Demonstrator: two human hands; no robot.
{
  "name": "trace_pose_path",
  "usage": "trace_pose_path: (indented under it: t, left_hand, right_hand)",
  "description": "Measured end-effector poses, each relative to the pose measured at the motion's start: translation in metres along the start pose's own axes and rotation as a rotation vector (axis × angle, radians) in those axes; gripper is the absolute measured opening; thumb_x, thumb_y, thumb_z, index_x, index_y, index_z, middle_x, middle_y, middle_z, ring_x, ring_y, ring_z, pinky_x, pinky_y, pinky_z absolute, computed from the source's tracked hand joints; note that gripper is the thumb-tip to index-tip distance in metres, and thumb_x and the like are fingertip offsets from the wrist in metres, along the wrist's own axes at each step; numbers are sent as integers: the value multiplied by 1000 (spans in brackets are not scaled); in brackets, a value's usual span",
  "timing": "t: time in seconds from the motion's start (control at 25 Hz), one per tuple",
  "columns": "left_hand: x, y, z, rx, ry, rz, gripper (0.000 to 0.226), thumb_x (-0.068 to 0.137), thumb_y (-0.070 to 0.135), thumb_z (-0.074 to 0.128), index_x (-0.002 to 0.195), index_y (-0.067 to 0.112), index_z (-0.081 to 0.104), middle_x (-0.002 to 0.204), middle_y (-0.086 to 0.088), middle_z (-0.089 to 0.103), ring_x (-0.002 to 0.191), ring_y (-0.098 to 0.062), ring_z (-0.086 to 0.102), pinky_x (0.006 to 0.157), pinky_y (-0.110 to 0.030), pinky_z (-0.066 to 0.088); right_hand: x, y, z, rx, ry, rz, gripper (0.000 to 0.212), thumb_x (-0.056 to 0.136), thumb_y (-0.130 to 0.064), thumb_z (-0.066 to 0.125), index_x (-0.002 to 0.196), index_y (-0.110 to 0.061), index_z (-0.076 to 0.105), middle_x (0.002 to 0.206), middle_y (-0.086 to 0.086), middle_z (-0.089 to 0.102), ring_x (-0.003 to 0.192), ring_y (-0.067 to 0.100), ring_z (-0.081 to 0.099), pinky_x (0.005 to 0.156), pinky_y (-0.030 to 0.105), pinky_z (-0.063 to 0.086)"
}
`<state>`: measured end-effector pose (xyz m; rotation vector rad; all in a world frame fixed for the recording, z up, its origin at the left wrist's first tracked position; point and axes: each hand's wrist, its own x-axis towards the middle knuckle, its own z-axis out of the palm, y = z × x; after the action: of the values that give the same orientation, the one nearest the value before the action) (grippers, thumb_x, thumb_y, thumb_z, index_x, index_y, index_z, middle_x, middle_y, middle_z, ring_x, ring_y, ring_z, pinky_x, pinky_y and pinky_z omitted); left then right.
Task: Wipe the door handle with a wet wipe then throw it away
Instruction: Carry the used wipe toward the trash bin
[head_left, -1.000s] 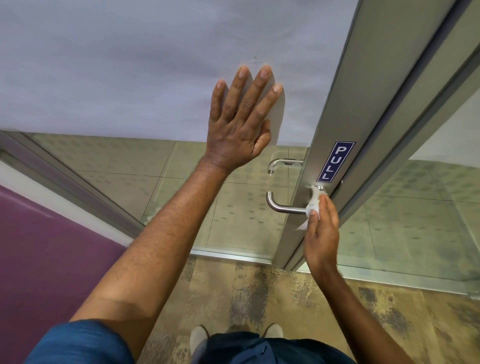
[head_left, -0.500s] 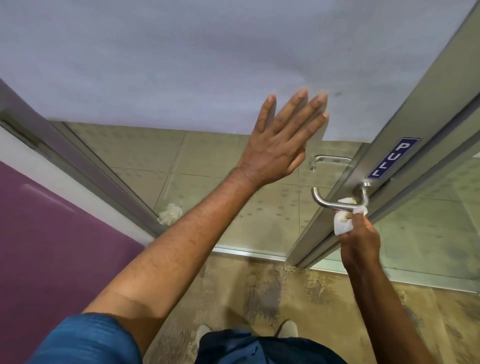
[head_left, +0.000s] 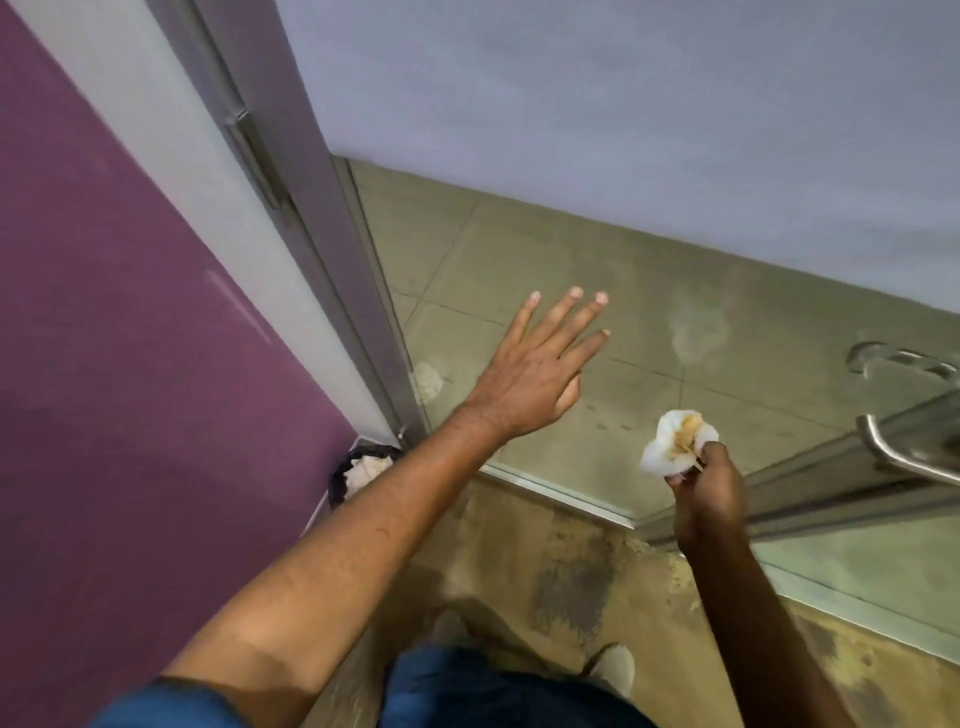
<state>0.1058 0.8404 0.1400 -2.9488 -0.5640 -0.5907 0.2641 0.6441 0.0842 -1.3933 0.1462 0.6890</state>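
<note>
Coming away from the door handle (head_left: 904, 454), the right hand (head_left: 701, 483) now holds the wet wipe (head_left: 675, 441) bunched in its fingertips in open air, well clear of the metal lever that it was rubbing half a second ago. The wipe is crumpled into a ball and shows a brownish stain on its upper face, so it has picked up dirt; the wiping part looks done, though the handle now sits at the far right edge and I cannot judge how clean it is. The left hand (head_left: 530, 384) has dropped from high on the glass door (head_left: 623, 130) and now hovers lower, fingers spread and apart, gripping nothing; whether the palm touches the glass I cannot tell. The view has swung left and down, bringing in a small dark-lined waste bin (head_left: 358, 475) on the floor at the foot of the purple wall (head_left: 104, 364), just beside the door frame (head_left: 311, 218), with pale crumpled paper already in it. The left forearm crosses just in front of the bin, which lies well to the left of the wipe. What remains, by my reading, is to carry the wipe across to the bin and drop it in.
</note>
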Motion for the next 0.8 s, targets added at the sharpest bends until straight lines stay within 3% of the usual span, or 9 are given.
trace_pose_path:
  t: [0.12,0.24,0.44,0.52,0.64,0.72,0.8]
  left_hand:
    - [-82,-36,21,-109,-131,-190,58,95,16,65,152,16,54,176,-10,25,164,-31,22,133,-61,10]
    - [-155,-67,33,-108,-174,-354,51,85,6,75,135,13,68,164,-14,48,153,-36,45,124,-68,34]
    - [-249,-112,42,-111,-295,-577,46,93,14,72,138,11,70,159,-15,55,146,-38,54,117,-64,45]
    - [-271,-124,45,-123,-325,-640,45,92,20,57,133,8,72,154,-17,59,140,-40,60,112,-64,50]
    - [-305,-144,51,-140,-363,-730,56,85,27,41,121,4,76,145,-22,65,131,-45,66,104,-66,54]
    - [-331,-156,57,-143,-375,-794,57,84,27,39,119,2,76,141,-25,67,125,-48,68,99,-67,56]
    - [-355,-165,64,-161,-369,-853,57,84,24,38,117,-1,76,138,-27,68,122,-50,69,96,-67,57]
  right_hand:
    - [-15,38,46,-242,-150,-39,28,98,-5,48,110,-12,72,103,4,70,85,15,65,76,35,56]
    - [-28,76,95,-404,-230,-79,31,94,3,51,93,-19,71,89,1,65,76,16,60,69,40,58]
    - [-41,147,169,-494,-295,34,18,91,0,65,103,-7,76,88,7,68,78,20,61,68,31,55]
    - [-42,176,193,-571,-346,147,17,91,-7,67,106,-8,76,93,5,73,84,19,66,74,25,55]
    - [-47,221,228,-727,-417,191,12,93,-21,73,97,-10,76,88,-1,71,78,12,63,62,11,50]
    - [-51,249,248,-815,-470,168,11,94,-13,71,85,-7,73,81,3,66,76,19,61,60,18,50]
    - [-53,273,265,-921,-565,124,22,94,-2,63,74,-9,71,80,10,65,78,25,59,68,34,49]
